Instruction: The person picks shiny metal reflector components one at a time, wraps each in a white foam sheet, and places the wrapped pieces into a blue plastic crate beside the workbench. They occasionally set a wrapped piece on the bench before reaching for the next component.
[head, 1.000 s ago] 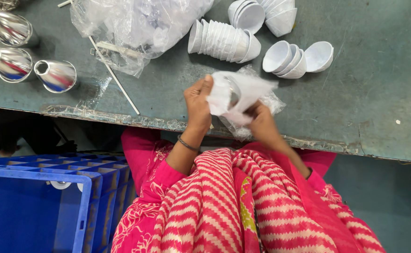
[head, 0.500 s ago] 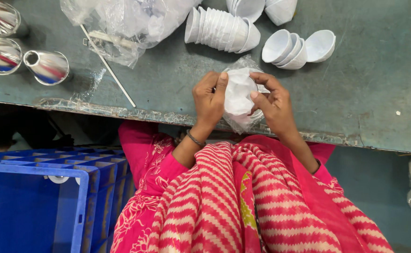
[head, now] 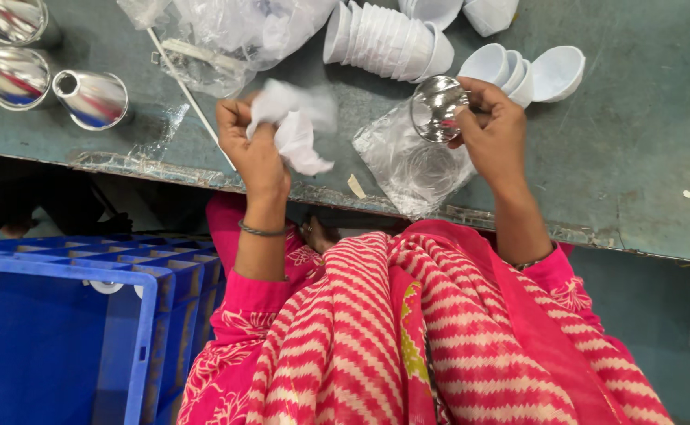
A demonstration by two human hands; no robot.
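— One steel cup [head: 438,109] is held in the right hand [head: 493,130], over the far part of the table [head: 644,173], its round mouth turned back toward the wearer.

— And the other hand?

— A crumpled white cloth [head: 297,126] is clenched in the left hand [head: 254,145]. The cup lies to the right of that cloth, well apart from it; the right hand is on the cup, so it is the nearer one.

— What is found beneath the cup?

— A clear plastic bag [head: 412,161] is spread flat on the green table, just below and beside the cup (whether the two touch cannot be told). White cups [head: 384,39] are stacked on their side beyond it, and more white cups [head: 518,71] are nested just beside the right hand.

— Further out?

— Shiny metal cones [head: 89,98] are laid at the far left, a thin rod [head: 191,98] beside them. A blue crate [head: 53,330] is seen below the table edge, left of the lap.
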